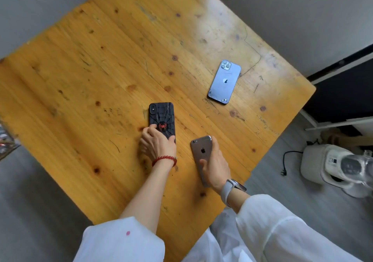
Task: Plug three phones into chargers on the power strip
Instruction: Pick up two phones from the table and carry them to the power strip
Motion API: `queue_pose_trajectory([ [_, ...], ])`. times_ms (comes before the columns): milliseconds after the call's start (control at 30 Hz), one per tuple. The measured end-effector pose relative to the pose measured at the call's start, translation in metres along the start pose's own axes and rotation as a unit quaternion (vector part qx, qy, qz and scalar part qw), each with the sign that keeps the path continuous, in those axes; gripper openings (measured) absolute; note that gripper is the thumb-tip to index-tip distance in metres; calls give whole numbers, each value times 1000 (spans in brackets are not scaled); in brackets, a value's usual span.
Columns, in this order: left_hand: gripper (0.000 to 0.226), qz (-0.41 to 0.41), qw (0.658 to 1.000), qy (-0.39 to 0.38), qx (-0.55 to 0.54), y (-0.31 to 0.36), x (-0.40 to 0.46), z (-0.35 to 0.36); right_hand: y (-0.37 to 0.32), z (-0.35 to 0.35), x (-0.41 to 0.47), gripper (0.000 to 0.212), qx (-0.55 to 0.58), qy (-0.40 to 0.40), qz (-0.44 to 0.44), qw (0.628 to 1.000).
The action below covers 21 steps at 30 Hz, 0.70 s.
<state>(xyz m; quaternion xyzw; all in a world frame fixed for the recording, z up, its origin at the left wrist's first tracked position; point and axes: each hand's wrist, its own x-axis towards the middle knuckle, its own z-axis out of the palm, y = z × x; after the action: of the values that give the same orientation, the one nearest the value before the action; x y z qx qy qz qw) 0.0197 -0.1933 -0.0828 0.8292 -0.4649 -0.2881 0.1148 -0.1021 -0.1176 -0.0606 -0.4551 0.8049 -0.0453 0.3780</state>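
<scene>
Worktop (101, 70): varnished yellow wood, knotty, scratched, sheen worn dull toward far right corner. Blue phone (225, 82): glossy glass back, cracked at lower edge. Grey phone (201, 150): matt brushed metal back. Black phone case (161, 116): satin plastic, embossed web, red spider. Sleeves (282, 231): thin white woven cloth. Bracelet (164, 159): glossy red beads.

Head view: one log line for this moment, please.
left hand grips spider-case phone | right hand grips grey phone | blue phone untouched

Single head cam, steep downward look from above wooden table (101, 76), wide-angle, close over hands.
</scene>
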Motion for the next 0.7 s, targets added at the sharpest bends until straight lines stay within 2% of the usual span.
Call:
queue_pose_trajectory([
  [100,94,-36,999,-18,2,5,6,-1,9,-6,-5,72,6,7,-13,1000],
  [167,100,-66,997,-26,12,8,7,-1,18,-10,-9,68,19,22,-4,1000],
  [333,98,-57,997,-17,40,6,-3,6,37,-25,-18,54,81,47,5,996],
  [433,92,-56,997,3,44,7,2,5,44,-34,-19,35,91,57,8,994],
  [567,92,22,996,6,83,2,-7,1,52,-43,-25,18,125,77,24,989],
  [700,94,83,994,-42,61,6,-40,-3,68,-54,-39,12,174,97,49,979],
])
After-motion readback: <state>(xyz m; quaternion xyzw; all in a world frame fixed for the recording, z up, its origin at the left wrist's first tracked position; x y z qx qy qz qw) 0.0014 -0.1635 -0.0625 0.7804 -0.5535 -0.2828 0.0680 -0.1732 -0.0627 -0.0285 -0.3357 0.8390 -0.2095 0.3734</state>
